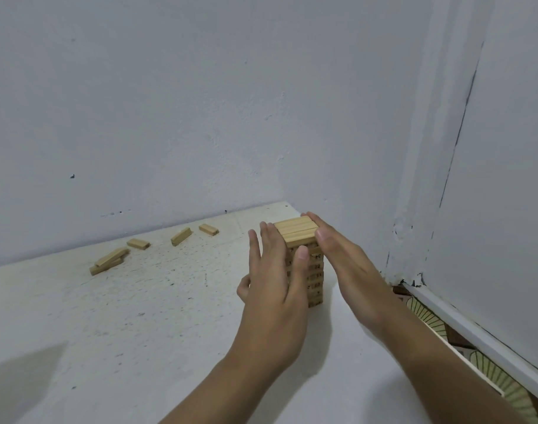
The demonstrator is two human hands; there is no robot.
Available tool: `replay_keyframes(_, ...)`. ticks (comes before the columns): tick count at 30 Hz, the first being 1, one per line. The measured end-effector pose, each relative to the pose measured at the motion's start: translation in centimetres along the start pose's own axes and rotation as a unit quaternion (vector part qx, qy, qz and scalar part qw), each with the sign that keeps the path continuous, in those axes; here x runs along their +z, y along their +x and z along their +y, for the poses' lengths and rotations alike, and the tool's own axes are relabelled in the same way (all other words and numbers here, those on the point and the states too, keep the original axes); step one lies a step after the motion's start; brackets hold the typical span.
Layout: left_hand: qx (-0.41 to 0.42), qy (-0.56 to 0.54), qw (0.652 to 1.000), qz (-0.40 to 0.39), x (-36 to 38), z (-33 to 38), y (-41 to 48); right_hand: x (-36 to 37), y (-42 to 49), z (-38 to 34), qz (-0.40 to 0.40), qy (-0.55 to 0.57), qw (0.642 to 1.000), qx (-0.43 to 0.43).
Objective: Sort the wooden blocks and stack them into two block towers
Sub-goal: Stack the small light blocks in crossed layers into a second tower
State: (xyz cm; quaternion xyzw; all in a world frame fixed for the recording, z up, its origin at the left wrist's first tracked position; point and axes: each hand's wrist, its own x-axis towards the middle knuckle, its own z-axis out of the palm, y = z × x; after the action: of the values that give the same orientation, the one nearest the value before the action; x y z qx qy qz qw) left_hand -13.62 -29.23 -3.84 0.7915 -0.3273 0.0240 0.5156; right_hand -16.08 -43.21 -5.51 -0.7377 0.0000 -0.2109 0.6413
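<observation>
Both hands flat, nothing gripped: left hand [272,280] has straight fingers laid on the left face of the tall tower of pale numbered wooden blocks [296,229], thumb across the front face. Right hand [352,267] lies flat along the right face, fingertips at the far top corner. No fingers curl round anything, so I read this as a squeeze to square the stack, not a hold. Tower stands upright on the white speckled tabletop [139,316], near the corner of the pale grey walls [200,102]; top layer looks flush. To do it well: equal, light pressure from both sides, palms parallel, contact spread over several layers rather than one. Then do the front and back faces the same way. Release both hands together, straight outward, no upward drag. Main risk is a one-sided push: the stack is tall and narrow, so layers could shear or the whole thing tip toward the wall. Left to place, well apart to the left: crossed pair of pale wooden blocks [108,261], single block beside the pair [138,243], angled single block [181,236], single block nearest the wall [208,229]. No second tower in view. Printed numbers too small to read, so sort rule unclear.
</observation>
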Motion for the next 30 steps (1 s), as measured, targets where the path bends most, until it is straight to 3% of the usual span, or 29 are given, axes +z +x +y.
replay_keyframes(20,-0.014,0.004,0.997,0.070,0.3,-1.3,0.6,-0.1,0.3,0.6,0.011,0.005,0.999,-0.038)
replay_keyframes(30,-0.016,-0.026,0.998,0.047,0.2,-1.0,0.3,-0.1,0.4,0.9,0.016,-0.002,0.999,-0.036)
